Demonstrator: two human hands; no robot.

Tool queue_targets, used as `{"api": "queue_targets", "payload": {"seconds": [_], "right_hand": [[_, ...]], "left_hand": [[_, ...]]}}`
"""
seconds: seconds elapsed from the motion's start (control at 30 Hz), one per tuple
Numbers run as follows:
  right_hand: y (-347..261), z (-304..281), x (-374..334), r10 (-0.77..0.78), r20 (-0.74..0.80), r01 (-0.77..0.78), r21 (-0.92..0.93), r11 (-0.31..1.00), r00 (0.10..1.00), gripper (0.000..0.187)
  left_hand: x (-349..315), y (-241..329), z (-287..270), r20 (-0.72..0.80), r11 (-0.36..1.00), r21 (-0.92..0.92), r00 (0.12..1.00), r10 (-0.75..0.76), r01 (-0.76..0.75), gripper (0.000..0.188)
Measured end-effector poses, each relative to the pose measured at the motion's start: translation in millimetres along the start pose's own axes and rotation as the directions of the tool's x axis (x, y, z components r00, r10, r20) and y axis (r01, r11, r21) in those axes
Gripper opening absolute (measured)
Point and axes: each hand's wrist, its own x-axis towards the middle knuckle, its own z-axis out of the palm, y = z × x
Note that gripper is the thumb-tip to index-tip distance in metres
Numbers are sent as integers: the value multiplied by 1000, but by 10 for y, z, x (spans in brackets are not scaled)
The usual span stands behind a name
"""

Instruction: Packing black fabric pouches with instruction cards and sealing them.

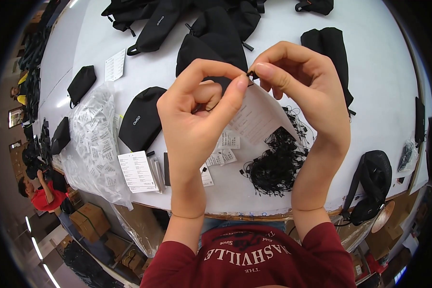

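Both my hands are raised over the table, pinching a small black tag string [250,77] between thumbs and index fingertips. My left hand [197,105] grips one end, its other fingers curled in. My right hand [302,81] holds the other end close beside it. Just below the fingertips is a white printed card [258,117]; whether it hangs from the string I cannot tell. A tangled pile of black tag strings [273,165] lies between my forearms. Left of my left wrist sits a stack of white printed cards [138,173].
A black pouch [141,120] and a clear plastic bag of small white labels [93,139] lie to the left. Black bags [216,36] cover the far side of the white table [384,91]. A black strapped bag [372,182] rests at the right edge. Another person [45,194] stands far left.
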Motion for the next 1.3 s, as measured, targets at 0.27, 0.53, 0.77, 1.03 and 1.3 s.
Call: {"api": "queue_targets", "payload": {"seconds": [0.27, 0.53, 0.77, 1.03, 1.3], "right_hand": [[22, 8, -4, -14, -29, 11, -84, 996, 999, 14], [-74, 3, -59, -76, -47, 59, -293, 954, 996, 11], [-138, -33, -69, -73, 87, 88, -191, 978, 994, 12], [-246, -387, -192, 79, 95, -69, -110, 992, 992, 22], [75, -16, -60, -187, -95, 106, -546, 831, 978, 22]], "left_hand": [[3, 15, -5, 23, 998, 59, 999, -33, 32, 5], [-2, 3, 5, 64, 991, 135, 998, -13, 5, 5], [262, -476, -207, 306, 751, 556, 928, 212, -355, 44], [319, -634, -203, 171, 573, 750, 934, 314, -330, 37], [185, -333, -61, 190, 548, 675, 835, 517, -493, 21]]}}
